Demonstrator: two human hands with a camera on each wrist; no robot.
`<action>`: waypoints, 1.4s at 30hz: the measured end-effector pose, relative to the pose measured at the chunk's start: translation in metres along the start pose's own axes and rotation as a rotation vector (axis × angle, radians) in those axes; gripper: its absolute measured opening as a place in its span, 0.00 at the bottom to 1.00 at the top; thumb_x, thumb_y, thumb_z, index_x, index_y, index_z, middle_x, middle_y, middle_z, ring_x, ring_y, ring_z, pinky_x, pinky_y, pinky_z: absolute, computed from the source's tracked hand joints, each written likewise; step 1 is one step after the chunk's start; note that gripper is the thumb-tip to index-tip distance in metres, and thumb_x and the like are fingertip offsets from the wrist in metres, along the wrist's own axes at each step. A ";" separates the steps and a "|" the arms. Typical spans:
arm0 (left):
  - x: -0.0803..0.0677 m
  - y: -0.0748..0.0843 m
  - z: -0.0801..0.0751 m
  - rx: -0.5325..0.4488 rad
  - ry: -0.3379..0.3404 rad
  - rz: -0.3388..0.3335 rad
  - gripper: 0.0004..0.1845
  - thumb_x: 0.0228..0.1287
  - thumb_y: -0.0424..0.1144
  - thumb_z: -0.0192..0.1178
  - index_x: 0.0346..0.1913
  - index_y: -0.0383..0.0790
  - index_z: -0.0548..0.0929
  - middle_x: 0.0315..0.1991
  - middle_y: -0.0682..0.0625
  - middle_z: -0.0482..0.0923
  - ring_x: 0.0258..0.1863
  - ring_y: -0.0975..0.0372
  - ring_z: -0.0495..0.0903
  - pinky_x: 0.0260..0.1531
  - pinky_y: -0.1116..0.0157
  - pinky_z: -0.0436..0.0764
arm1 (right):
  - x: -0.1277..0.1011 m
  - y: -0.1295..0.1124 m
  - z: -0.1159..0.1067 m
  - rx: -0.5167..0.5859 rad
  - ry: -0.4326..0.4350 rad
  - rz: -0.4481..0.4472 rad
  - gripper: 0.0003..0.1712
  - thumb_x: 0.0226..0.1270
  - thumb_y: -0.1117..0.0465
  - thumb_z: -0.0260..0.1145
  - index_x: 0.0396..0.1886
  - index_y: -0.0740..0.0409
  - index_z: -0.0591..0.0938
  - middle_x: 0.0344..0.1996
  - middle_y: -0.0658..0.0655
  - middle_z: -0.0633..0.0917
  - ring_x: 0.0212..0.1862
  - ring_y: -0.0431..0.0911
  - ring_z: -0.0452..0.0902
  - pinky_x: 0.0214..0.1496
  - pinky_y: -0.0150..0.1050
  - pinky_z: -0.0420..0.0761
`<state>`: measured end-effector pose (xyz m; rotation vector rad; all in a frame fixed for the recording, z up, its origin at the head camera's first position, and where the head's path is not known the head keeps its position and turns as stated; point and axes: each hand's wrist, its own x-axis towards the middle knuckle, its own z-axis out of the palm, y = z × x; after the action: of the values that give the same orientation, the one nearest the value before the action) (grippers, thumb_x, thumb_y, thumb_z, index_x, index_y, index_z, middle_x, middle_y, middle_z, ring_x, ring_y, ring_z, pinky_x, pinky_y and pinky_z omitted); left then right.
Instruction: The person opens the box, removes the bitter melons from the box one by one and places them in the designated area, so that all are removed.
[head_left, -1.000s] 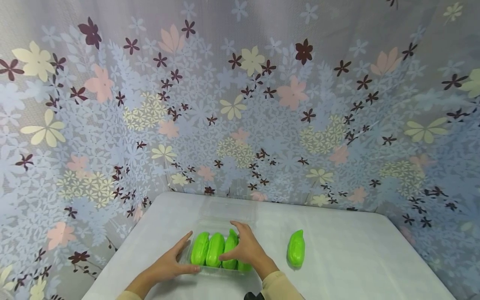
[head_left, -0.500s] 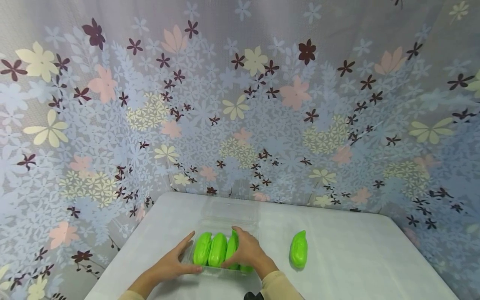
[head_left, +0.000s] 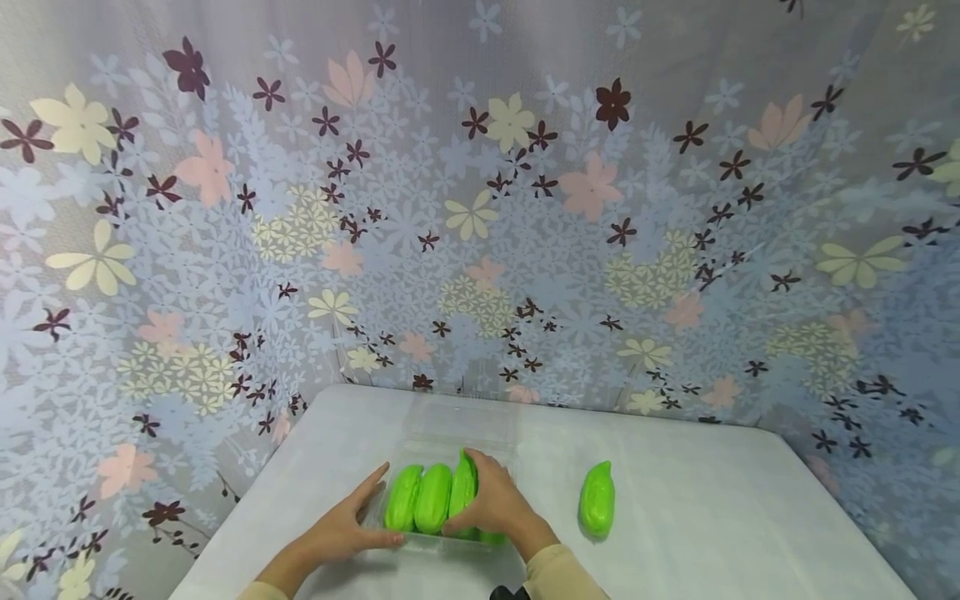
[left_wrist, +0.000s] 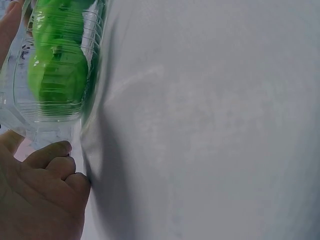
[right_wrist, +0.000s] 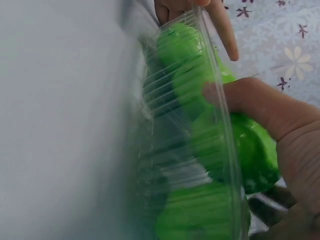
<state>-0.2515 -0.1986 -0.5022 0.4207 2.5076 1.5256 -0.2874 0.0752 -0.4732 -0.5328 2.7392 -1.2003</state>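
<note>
A clear plastic clamshell box [head_left: 442,543] on the table holds several glossy, bright green, elongated gourd-like pieces. My left hand [head_left: 341,529] grips the box's left side, its thumb at the front wall; the left wrist view shows fingers curled by the box's corner [left_wrist: 50,117]. Between thumb and fingers, my right hand [head_left: 498,504] holds the third green piece [head_left: 463,487], whose pointed tip faces away from me. To its left, two more green pieces [head_left: 432,498] lie side by side. Under the right hand, another green piece [head_left: 491,538] is mostly hidden. The right thumb [right_wrist: 250,97] crosses the box's rim.
Right of the box, a single green piece [head_left: 597,500] lies on the white-covered table [head_left: 697,508]. The box's clear lid [head_left: 461,417] lies folded back behind it. A flowered curtain [head_left: 480,208] hangs behind the table's far edge.
The right thumb and fingers have closed in around the third green piece, and its tip now sits slightly higher and farther from me. The left hand stays on the box.
</note>
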 end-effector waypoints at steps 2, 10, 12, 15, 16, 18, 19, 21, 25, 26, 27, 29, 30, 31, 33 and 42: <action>0.001 -0.001 0.000 -0.003 0.000 0.004 0.60 0.55 0.45 0.78 0.82 0.42 0.47 0.75 0.25 0.52 0.74 0.35 0.50 0.72 0.43 0.54 | -0.001 0.001 -0.001 0.048 -0.002 -0.002 0.68 0.35 0.50 0.89 0.76 0.61 0.64 0.71 0.67 0.67 0.71 0.65 0.61 0.70 0.65 0.63; 0.003 -0.005 0.000 -0.009 0.000 -0.013 0.60 0.54 0.45 0.78 0.82 0.42 0.47 0.75 0.26 0.52 0.74 0.35 0.51 0.71 0.42 0.55 | -0.003 0.000 0.000 0.101 0.047 -0.044 0.68 0.37 0.49 0.89 0.78 0.56 0.62 0.73 0.64 0.64 0.72 0.62 0.60 0.70 0.64 0.65; 0.003 -0.006 0.001 -0.007 0.002 -0.023 0.60 0.54 0.46 0.78 0.82 0.43 0.48 0.75 0.26 0.52 0.75 0.36 0.51 0.72 0.42 0.55 | -0.004 -0.002 0.000 0.120 0.062 -0.052 0.67 0.37 0.50 0.89 0.78 0.53 0.62 0.74 0.62 0.64 0.73 0.62 0.60 0.69 0.65 0.65; 0.005 -0.008 0.002 0.001 0.004 -0.028 0.60 0.54 0.47 0.78 0.82 0.43 0.48 0.75 0.26 0.52 0.75 0.36 0.51 0.72 0.42 0.55 | -0.005 -0.004 -0.002 0.156 0.076 -0.051 0.67 0.37 0.51 0.89 0.78 0.50 0.62 0.75 0.61 0.63 0.73 0.63 0.59 0.68 0.67 0.65; 0.006 -0.008 0.002 0.004 0.005 -0.031 0.60 0.54 0.48 0.78 0.82 0.43 0.48 0.75 0.27 0.52 0.75 0.36 0.51 0.72 0.43 0.55 | -0.006 -0.005 -0.002 0.169 0.079 -0.048 0.67 0.37 0.52 0.89 0.78 0.49 0.62 0.75 0.61 0.63 0.73 0.63 0.59 0.68 0.68 0.65; 0.007 -0.009 0.002 0.002 0.003 -0.030 0.60 0.54 0.48 0.78 0.82 0.44 0.48 0.75 0.27 0.52 0.75 0.36 0.51 0.72 0.43 0.55 | -0.007 -0.005 -0.004 0.196 0.083 -0.045 0.67 0.38 0.53 0.89 0.78 0.49 0.62 0.75 0.62 0.63 0.72 0.65 0.60 0.66 0.69 0.67; 0.007 -0.009 0.003 0.001 0.001 -0.029 0.60 0.54 0.48 0.78 0.82 0.44 0.48 0.75 0.27 0.52 0.75 0.36 0.50 0.72 0.42 0.55 | -0.007 -0.004 -0.005 0.206 0.084 -0.039 0.67 0.38 0.53 0.89 0.79 0.48 0.62 0.75 0.62 0.63 0.71 0.65 0.61 0.65 0.68 0.68; 0.007 -0.009 0.003 -0.005 -0.002 -0.029 0.60 0.54 0.48 0.78 0.82 0.43 0.48 0.75 0.26 0.52 0.75 0.36 0.50 0.72 0.42 0.54 | -0.009 -0.003 -0.006 0.235 0.084 -0.030 0.66 0.38 0.54 0.89 0.79 0.47 0.62 0.75 0.63 0.63 0.70 0.66 0.63 0.64 0.67 0.70; 0.009 -0.010 0.003 -0.006 -0.005 -0.023 0.60 0.54 0.48 0.78 0.82 0.43 0.48 0.75 0.26 0.52 0.75 0.36 0.50 0.72 0.42 0.54 | -0.010 0.001 -0.007 0.273 0.090 -0.014 0.67 0.39 0.55 0.89 0.79 0.46 0.61 0.75 0.64 0.62 0.66 0.65 0.68 0.60 0.64 0.75; 0.009 -0.010 0.003 -0.005 -0.004 -0.023 0.60 0.54 0.48 0.78 0.82 0.43 0.48 0.75 0.26 0.52 0.75 0.36 0.50 0.72 0.42 0.55 | -0.010 0.002 -0.007 0.286 0.092 -0.014 0.66 0.39 0.55 0.88 0.79 0.46 0.61 0.75 0.65 0.62 0.65 0.65 0.68 0.60 0.63 0.76; 0.009 -0.010 0.003 -0.002 -0.003 -0.022 0.60 0.54 0.48 0.78 0.82 0.43 0.48 0.75 0.26 0.52 0.75 0.36 0.50 0.72 0.42 0.55 | -0.010 0.002 -0.008 0.298 0.094 -0.015 0.66 0.39 0.56 0.88 0.79 0.46 0.61 0.75 0.65 0.62 0.65 0.65 0.69 0.59 0.63 0.77; 0.009 -0.010 0.003 0.001 -0.001 -0.022 0.60 0.54 0.48 0.78 0.82 0.43 0.48 0.75 0.26 0.52 0.75 0.36 0.50 0.72 0.42 0.55 | -0.011 0.004 -0.010 0.298 0.102 -0.015 0.66 0.39 0.56 0.88 0.79 0.45 0.61 0.75 0.65 0.61 0.66 0.66 0.68 0.60 0.64 0.76; 0.009 -0.010 0.003 0.002 -0.001 -0.022 0.60 0.54 0.48 0.78 0.82 0.43 0.48 0.75 0.26 0.52 0.75 0.36 0.50 0.72 0.42 0.55 | -0.011 0.004 -0.012 0.301 0.105 -0.016 0.66 0.39 0.56 0.89 0.79 0.45 0.61 0.75 0.66 0.61 0.66 0.66 0.68 0.60 0.64 0.75; 0.009 -0.010 0.003 0.003 0.000 -0.020 0.60 0.54 0.48 0.78 0.82 0.43 0.48 0.75 0.26 0.52 0.75 0.36 0.51 0.72 0.42 0.55 | -0.012 0.004 -0.014 0.305 0.106 -0.016 0.66 0.39 0.57 0.88 0.79 0.45 0.61 0.75 0.66 0.60 0.66 0.66 0.67 0.60 0.64 0.75; 0.009 -0.010 0.002 0.011 0.003 -0.014 0.60 0.54 0.48 0.78 0.82 0.43 0.48 0.75 0.26 0.53 0.74 0.36 0.51 0.72 0.42 0.55 | -0.013 0.004 -0.018 0.314 0.104 -0.017 0.66 0.40 0.58 0.88 0.79 0.45 0.61 0.75 0.66 0.60 0.66 0.67 0.67 0.60 0.64 0.76; 0.009 -0.009 -0.003 0.024 0.003 -0.015 0.60 0.54 0.48 0.78 0.82 0.43 0.48 0.75 0.27 0.53 0.75 0.36 0.51 0.72 0.42 0.54 | -0.020 0.008 -0.039 0.286 0.092 -0.008 0.66 0.40 0.60 0.88 0.79 0.43 0.60 0.74 0.64 0.63 0.65 0.65 0.69 0.55 0.61 0.80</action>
<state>-0.2625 -0.2015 -0.5089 0.4025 2.5287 1.4931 -0.2796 0.1145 -0.4535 -0.4651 2.5707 -1.6206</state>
